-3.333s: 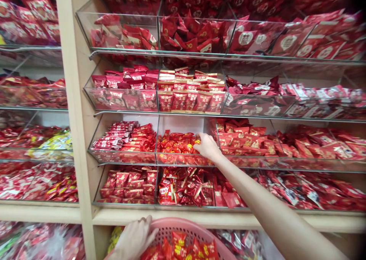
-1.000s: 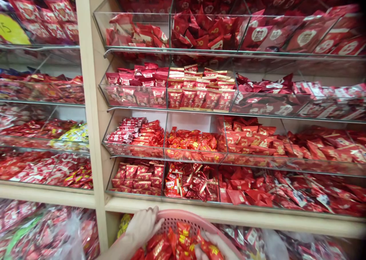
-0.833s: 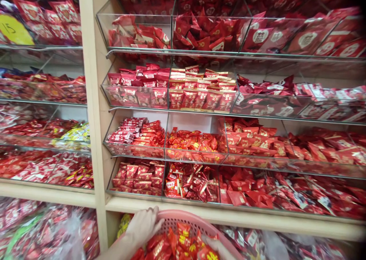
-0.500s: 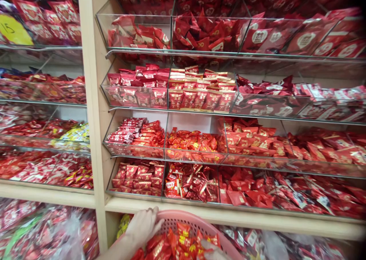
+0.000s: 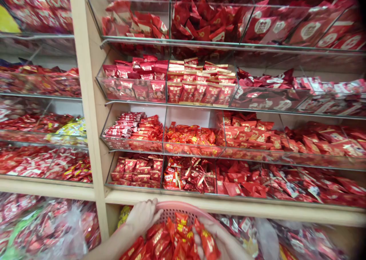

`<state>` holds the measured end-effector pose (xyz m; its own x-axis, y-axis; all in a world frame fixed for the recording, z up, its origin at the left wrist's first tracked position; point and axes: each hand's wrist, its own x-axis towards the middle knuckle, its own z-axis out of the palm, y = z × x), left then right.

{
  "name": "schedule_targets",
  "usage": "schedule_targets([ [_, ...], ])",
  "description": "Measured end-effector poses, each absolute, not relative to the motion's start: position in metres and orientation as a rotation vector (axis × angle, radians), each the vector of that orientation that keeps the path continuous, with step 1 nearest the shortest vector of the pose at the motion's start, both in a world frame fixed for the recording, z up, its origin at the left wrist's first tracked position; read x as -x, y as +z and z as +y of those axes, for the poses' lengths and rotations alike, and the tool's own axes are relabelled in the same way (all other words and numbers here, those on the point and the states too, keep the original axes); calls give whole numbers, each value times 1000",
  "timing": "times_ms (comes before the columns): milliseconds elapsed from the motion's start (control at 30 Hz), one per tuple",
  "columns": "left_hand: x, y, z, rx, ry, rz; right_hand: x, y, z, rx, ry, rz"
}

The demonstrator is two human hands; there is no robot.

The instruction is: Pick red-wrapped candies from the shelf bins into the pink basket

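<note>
Head view, looking down at the pink perforated basket (image 5: 185,204), and as far as I can judge the step in hand is handling packets inside it. The right hand (image 5: 215,229) is down in the right side of the basket, half curled, with a red packet with yellow print (image 5: 210,244) between its fingers. Looks like it has hold of that one, though how tight I can't tell. The left hand (image 5: 143,214) is hooked over the far-left rim, fingers bent over the edge and thumb along the inside, so I'd call that a steadying grip.

Next move, imo, just calls for the right fingers to open cleanly without dragging neighbours along, while the left keeps the basket level.

As for where stuff is: the held packet sits against the heap of red packets (image 5: 158,239), which lies between the two hands and runs toward the near side, out of frame. Similar-looking red packets (image 5: 197,136) fill a clear bin above, well apart from both hands, with the pale wooden ledge (image 5: 243,207) in between.
</note>
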<state>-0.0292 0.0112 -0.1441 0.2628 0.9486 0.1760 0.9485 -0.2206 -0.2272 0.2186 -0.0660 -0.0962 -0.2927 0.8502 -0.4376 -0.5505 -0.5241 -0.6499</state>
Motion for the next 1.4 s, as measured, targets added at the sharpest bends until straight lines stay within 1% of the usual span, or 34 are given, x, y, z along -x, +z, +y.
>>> schedule_targets([
  [133, 29, -142, 12, 2264, 0, -1749, -218, -63, -72, 817, 1982, -447],
  [267, 29, -144, 12, 2264, -3, -1724, -218, -51, -74, 696, 1991, -475],
  [533, 29, -142, 12, 2263, 30, -1697, -224, -58, -74, 813, 1828, -490],
  [933, 26, -135, 11, 2278, 63, -1757, -288, -76, -72, 922, 1617, -591],
  [1067, 27, -137, 11, 2278, 56, -1763, -289, -74, -76, 993, 1547, -669],
  [1267, 26, -135, 10, 2282, 81, -1716, -283, -72, -82, 1075, 1542, -764],
  [1400, 26, -138, 10, 2271, 35, -1735, -275, -75, -74, 1191, 1450, -935],
])
